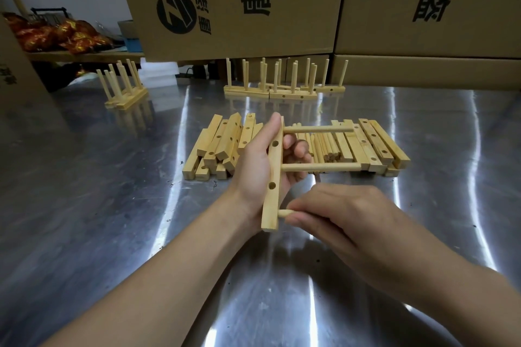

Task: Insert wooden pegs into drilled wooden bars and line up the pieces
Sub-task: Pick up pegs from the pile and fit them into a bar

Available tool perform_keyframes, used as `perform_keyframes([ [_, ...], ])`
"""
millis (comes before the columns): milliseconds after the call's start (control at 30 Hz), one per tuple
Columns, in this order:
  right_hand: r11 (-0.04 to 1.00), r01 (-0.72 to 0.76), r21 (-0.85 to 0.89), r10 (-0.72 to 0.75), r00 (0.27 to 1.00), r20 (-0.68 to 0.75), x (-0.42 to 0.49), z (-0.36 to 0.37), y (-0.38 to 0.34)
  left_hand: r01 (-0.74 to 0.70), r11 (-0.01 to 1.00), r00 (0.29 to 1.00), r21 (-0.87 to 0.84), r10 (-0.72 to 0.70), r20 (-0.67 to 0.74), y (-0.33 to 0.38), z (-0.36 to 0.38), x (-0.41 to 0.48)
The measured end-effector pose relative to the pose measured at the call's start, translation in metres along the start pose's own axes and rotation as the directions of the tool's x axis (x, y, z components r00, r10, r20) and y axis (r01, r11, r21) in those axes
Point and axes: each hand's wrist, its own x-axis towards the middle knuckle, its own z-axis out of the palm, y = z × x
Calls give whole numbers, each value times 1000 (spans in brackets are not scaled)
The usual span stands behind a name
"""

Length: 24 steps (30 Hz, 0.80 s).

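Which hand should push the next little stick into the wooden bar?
Right. The right hand pinches a peg against the near end of the bar, while the left hand is busy holding that bar.

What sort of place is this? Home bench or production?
Probably a small factory or warehouse assembly station: stacked printed cartons behind a steel-topped table, with batches of finished pegged bars and a pile of drilled bars.

Our left hand (262, 166) grips a drilled bar (273, 177), two pegs (318, 129) jutting toward 3 o'clock. Our right hand (352, 222) pinches a third peg (284, 213) at the bar's 6 o'clock end, with loose bars (217, 146) piled beyond at 12 o'clock.
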Motion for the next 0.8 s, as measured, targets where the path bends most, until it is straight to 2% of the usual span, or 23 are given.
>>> perform_keyframes([
  [167, 935, -199, 294, 175, 979, 106, 0, 6, 0, -58, 996, 997, 63, 54, 58, 0, 0, -4],
  [233, 928, -218, 303, 190, 975, 119, -1, 7, 2, -76, 993, 996, 91, 72, 43, 0, -1, -3],
  [333, 953, -192, 234, 191, 981, 28, 1, 1, 3, -97, 991, 995, 95, 98, -10, 2, -5, 0],
  [400, 948, -196, 249, 208, 978, -23, 0, -5, 9, -126, 988, 991, 92, 130, -39, 5, -9, 3],
  [567, 946, -173, 274, 187, 982, -23, -4, -4, 14, -165, 977, 984, 135, 172, -47, 9, -12, 3],
  [667, 893, -297, 338, 274, 955, 116, -5, 2, 17, -167, 969, 982, 182, 180, -55, 4, -9, -1],
  [800, 666, -525, 530, 378, 850, 366, -4, -2, 18, -237, 919, 965, 316, 261, -37, 2, -4, -5],
])
